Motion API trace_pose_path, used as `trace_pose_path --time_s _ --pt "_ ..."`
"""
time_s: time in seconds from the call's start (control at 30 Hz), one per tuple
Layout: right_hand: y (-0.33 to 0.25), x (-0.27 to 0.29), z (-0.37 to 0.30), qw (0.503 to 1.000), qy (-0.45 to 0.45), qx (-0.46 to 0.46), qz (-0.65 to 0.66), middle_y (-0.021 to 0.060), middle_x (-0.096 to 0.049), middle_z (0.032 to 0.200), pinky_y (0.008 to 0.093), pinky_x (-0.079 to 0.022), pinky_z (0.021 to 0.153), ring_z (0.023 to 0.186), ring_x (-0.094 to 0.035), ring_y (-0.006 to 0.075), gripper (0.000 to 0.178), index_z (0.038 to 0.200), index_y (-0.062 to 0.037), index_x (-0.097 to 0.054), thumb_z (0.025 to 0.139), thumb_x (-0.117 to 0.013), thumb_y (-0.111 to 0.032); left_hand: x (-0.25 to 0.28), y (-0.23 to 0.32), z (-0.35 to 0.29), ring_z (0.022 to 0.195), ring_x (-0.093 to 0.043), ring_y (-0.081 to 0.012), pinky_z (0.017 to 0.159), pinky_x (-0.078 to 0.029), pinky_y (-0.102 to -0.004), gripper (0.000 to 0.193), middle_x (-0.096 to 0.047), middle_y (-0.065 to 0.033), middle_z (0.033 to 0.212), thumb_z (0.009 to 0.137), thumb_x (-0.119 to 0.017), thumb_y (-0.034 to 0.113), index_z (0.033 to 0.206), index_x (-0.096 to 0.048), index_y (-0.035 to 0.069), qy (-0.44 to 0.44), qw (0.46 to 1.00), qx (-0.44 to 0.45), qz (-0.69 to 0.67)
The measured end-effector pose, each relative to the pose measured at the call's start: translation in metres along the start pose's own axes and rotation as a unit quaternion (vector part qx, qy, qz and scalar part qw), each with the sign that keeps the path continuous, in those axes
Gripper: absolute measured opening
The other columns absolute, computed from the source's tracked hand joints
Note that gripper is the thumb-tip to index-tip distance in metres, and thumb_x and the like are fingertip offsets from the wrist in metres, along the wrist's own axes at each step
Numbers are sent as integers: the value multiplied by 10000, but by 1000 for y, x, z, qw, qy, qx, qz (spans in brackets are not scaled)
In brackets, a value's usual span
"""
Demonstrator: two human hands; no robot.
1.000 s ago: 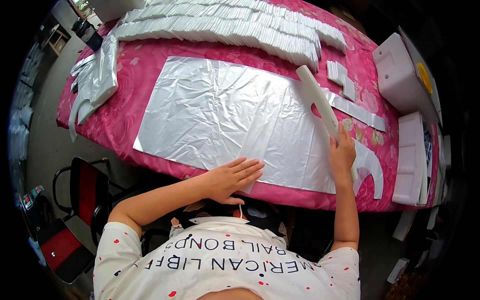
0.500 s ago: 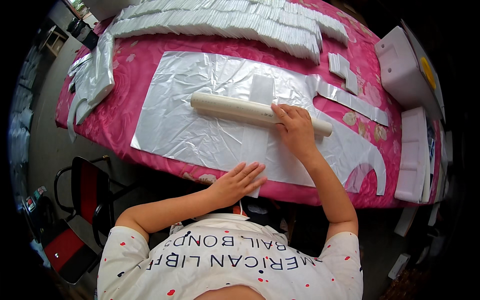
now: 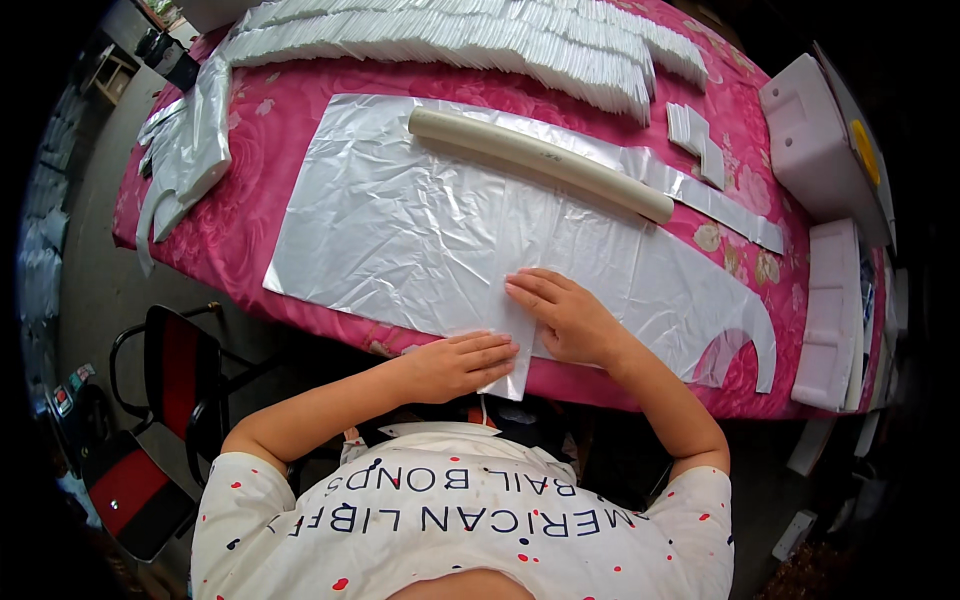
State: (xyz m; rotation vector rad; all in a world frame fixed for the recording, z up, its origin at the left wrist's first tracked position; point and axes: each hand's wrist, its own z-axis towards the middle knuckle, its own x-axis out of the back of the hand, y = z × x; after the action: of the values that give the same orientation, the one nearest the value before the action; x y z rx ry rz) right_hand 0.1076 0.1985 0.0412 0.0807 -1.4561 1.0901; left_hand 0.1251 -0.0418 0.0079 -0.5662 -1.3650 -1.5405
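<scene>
A thin, shiny white plastic sheet (image 3: 370,220) lies spread on the table, with long strap-like ends and curved cut-outs on its right. My left hand (image 3: 465,362) rests flat at the sheet's near edge, fingers together and stretched out, touching a pale plastic strip (image 3: 512,380) that hangs over the table edge. Just right of it and farther in, my right hand (image 3: 565,315) lies palm down on the sheet, fingers extended with nothing in them. Across the sheet's far part lies a long beige plastic pipe (image 3: 540,160), apart from both hands.
Long rows of folded white plastic packs (image 3: 440,45) line the back of the pink flowered table cloth (image 3: 270,130). A small folded stack (image 3: 695,145) sits at the right. White foam boxes (image 3: 825,315) stand at the right edge; a black-and-red chair (image 3: 180,375) is at lower left.
The pipe has moved away toward the far side of the sheet, and my right hand has let go of it and come nearer. My left hand has shifted slightly left and nearer.
</scene>
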Motion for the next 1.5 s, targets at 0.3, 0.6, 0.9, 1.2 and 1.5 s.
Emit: trace_pose_path --time_s 0.3,0.6,0.9,1.2,1.5 --pt "-7 -28 -11 987 132 -34 -84 101 -581 1095 360 -464 859 1016 -546 275 421 1068 -20 -585 648 -614 2 36 -10 23 1256 -391 -319 1028 -326 -429 691 -423 -181 1328 713 -645 321 1286 -418 9 33 996 71 42" --pt "-3 -13 -10 986 142 -68 -56 58 -629 920 333 -490 715 812 -583 234 265 948 -54 -638 683 -631 -28 28 -29 27 1128 -487 -333 982 -358 -417 756 -496 -201 1228 684 -629 360 1287 -394 -31 71 990 118 40" --pt "12 14 26 872 64 -416 250 84 -620 611 256 -448 533 550 -601 120 243 792 27 -667 822 -619 -209 26 -32 43 1147 -463 -351 974 -361 -424 661 -406 -214 1323 815 -580 213 1353 -290 -38 258 932 247 -53" --pt "14 17 34 857 39 -469 211 96 -630 666 288 -466 559 600 -619 164 245 871 32 -646 769 -663 -190 -2 -22 54 1370 -139 -333 1110 -118 -421 795 -197 -225 1449 831 -516 424 1376 -216 -71 17 963 240 124" --pt "32 -6 11 967 141 -69 -202 127 -511 1244 399 -368 986 1182 -447 263 512 1141 -14 -552 694 -703 -214 7 -30 65 1205 -426 -302 1002 -327 -390 600 -442 -199 1298 769 -615 235 1255 -427 -61 92 957 228 154"
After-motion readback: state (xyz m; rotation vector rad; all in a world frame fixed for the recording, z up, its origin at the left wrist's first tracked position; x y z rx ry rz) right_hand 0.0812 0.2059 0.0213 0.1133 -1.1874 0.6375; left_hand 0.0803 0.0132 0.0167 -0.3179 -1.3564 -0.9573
